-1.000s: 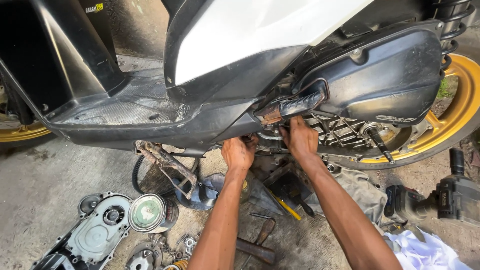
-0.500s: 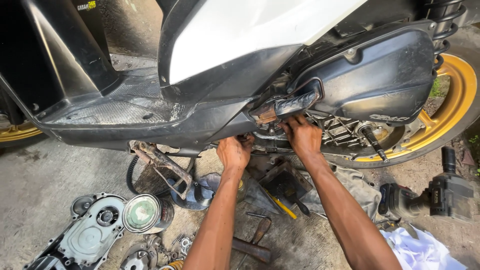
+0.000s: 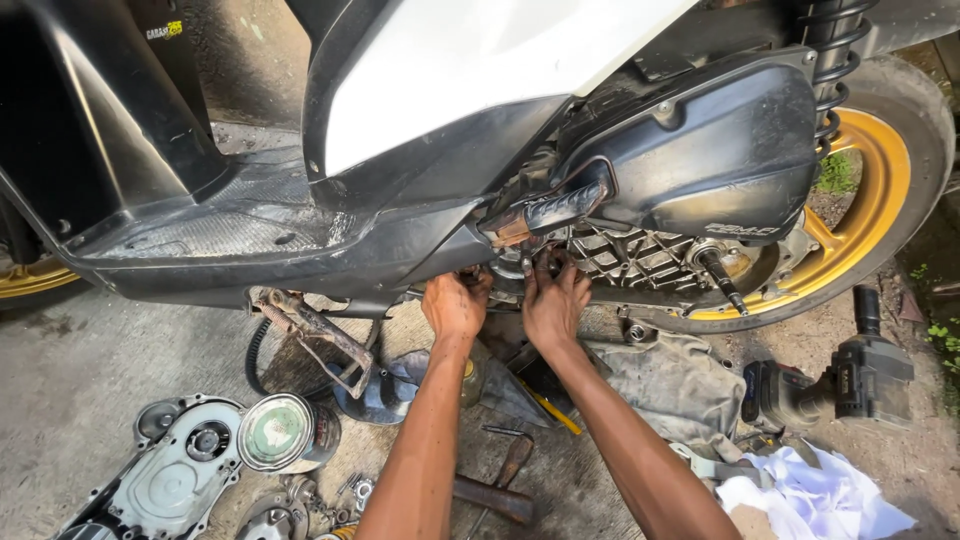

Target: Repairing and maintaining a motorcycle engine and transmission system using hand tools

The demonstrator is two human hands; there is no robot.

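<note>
Scooter engine (image 3: 640, 255) — under the white body, centre. Left hand (image 3: 455, 305) and right hand (image 3: 553, 300) — side by side against its underside, fingers curled; grip cannot be told. Impact driver (image 3: 835, 385) — floor, right. Cover (image 3: 165, 480) — near left.

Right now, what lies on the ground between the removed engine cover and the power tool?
In the head view, between engine cover and power tool: both forearms, a hammer, a grey rag.

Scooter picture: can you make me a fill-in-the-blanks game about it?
1. Both hands, the left hand and the right hand, reach under the ____.
2. The rear wheel rim is coloured ____.
3. The white cloth lies on the ____.

Missing words: scooter; gold; ground
</note>
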